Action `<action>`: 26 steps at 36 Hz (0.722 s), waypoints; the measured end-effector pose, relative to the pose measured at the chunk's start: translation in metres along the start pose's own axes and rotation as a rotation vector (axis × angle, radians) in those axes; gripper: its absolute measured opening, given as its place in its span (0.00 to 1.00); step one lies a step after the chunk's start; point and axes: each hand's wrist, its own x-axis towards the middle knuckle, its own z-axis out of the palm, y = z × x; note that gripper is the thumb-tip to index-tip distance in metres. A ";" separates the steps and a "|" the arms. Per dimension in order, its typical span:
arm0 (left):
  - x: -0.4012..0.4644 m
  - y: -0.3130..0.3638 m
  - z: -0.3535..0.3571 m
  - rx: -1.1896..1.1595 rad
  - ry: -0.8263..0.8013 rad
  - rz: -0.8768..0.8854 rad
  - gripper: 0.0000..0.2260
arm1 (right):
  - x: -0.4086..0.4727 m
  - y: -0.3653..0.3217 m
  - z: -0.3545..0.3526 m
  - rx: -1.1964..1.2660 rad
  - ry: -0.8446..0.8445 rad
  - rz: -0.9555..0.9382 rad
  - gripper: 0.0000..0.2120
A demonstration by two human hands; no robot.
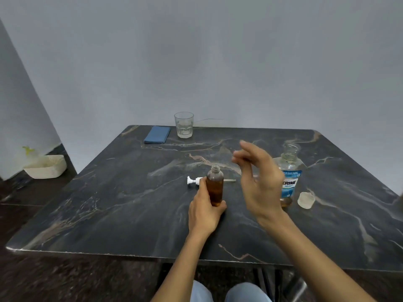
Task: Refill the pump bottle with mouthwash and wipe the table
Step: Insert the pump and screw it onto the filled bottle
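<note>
Nearest the camera, two knees in light trousers [229,293] show below the front edge of the dark marbled bench [109,214]. Both bare forearms reach out over that edge.

The left hand [204,211] has a closed grip: its fingers and thumb are curled round the lower part of the pump bottle [215,185], which stands upright near the middle of the bench. The bottle is uncapped, its threaded neck bare, and amber liquid fills most of it.

The right hand [259,184] is raised above the bench just right of the pump bottle. Its grip is loose and wide, fingers spread and only lightly bent, holding nothing and touching nothing; it is somewhat blurred.

Just behind the left hand, the white pump head [193,181] lies on its side, its thin tube pointing right behind the bottle.

Partly hidden behind the right hand stands the mouthwash bottle [291,171], clear with a blue label, open at the top, with a little amber liquid at its base. Its clear cap [306,200] sits on the bench just beside it to the right.

At the far edge are a folded blue cloth [157,134] and, near its right side, an upright drinking glass [184,124]. On the floor to the left, by the wall, sits a white basket [46,167].
</note>
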 end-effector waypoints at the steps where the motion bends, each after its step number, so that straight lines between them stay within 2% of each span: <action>1: 0.000 0.000 0.000 -0.001 0.006 -0.007 0.28 | 0.003 0.003 0.006 -0.020 -0.056 0.040 0.24; 5: 0.000 0.001 -0.001 0.016 0.037 -0.038 0.29 | 0.009 0.024 0.032 -0.079 -0.278 0.289 0.27; 7: 0.000 0.001 -0.001 0.013 0.048 -0.053 0.31 | 0.010 0.038 0.043 0.001 -0.400 0.481 0.27; 10: 0.000 0.001 0.000 0.018 0.070 -0.050 0.32 | 0.008 0.059 0.053 0.141 -0.580 0.636 0.22; 14: -0.002 0.000 0.001 0.000 0.082 -0.035 0.30 | -0.002 0.078 0.061 0.081 -0.840 0.662 0.14; 17: -0.001 -0.001 0.001 0.003 0.089 -0.027 0.30 | -0.006 0.078 0.067 0.065 -0.975 0.654 0.10; 21: -0.001 -0.001 0.000 0.000 0.083 -0.025 0.31 | -0.010 0.073 0.076 0.162 -1.046 0.735 0.09; 26: -0.002 -0.001 -0.001 -0.004 0.075 -0.029 0.34 | -0.014 0.078 0.079 0.065 -1.089 0.696 0.08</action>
